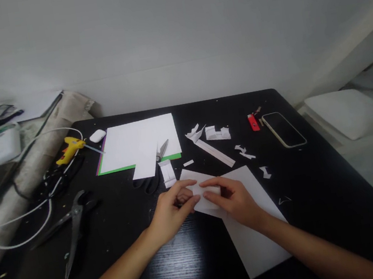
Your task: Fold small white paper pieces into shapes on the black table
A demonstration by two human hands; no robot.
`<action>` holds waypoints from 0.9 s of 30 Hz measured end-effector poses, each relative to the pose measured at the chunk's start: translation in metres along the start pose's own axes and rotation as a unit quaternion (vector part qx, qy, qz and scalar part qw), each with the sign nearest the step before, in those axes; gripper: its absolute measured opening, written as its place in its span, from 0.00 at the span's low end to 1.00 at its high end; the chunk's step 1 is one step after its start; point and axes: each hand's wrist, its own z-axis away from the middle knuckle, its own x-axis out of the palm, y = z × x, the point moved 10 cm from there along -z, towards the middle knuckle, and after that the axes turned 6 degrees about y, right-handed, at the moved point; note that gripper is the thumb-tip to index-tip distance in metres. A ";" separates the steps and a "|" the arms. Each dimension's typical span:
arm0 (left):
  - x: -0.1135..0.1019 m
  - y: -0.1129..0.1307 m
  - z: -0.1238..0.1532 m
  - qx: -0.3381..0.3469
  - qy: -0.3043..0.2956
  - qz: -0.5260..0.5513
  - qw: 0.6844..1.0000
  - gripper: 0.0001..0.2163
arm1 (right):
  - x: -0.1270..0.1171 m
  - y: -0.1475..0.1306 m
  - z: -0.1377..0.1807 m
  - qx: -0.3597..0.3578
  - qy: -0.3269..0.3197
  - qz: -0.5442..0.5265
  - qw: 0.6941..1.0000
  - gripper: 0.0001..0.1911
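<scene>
Near the front middle of the table, my left hand (174, 207) and my right hand (235, 200) face each other with fingertips nearly meeting. Between them is a small folded piece of white paper (215, 190), pinched by thumbs and index fingers; its outline blends with the paper beneath. Under the hands lies a white paper piece (192, 174), overlapping a larger white sheet (256, 246) below my right forearm. Another small creased paper piece (168, 173) rests just beyond my left hand.
Scissors (162, 150) lie partly under a paper strip (145, 166), beside a paper stack (136, 138). Paper scraps (215, 151) are scattered further back. Pliers (75, 223) and a yellow glue gun (69, 149) are left; a red lighter (253, 122) and phone (284, 129) right.
</scene>
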 end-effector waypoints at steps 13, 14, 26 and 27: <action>0.001 0.000 0.000 0.006 -0.003 0.015 1.000 0.12 | -0.002 -0.005 -0.001 0.012 0.010 -0.013 1.000 0.12; 0.001 0.001 0.000 0.006 -0.003 0.018 1.000 0.12 | -0.002 -0.004 -0.001 0.018 0.009 -0.014 1.000 0.12; 0.003 0.005 0.001 0.023 -0.017 0.030 0.999 0.12 | -0.002 -0.005 -0.003 0.018 0.014 -0.018 1.000 0.13; 0.003 0.005 0.001 0.024 -0.018 0.031 0.999 0.12 | -0.002 -0.005 -0.003 0.017 0.014 -0.019 1.000 0.13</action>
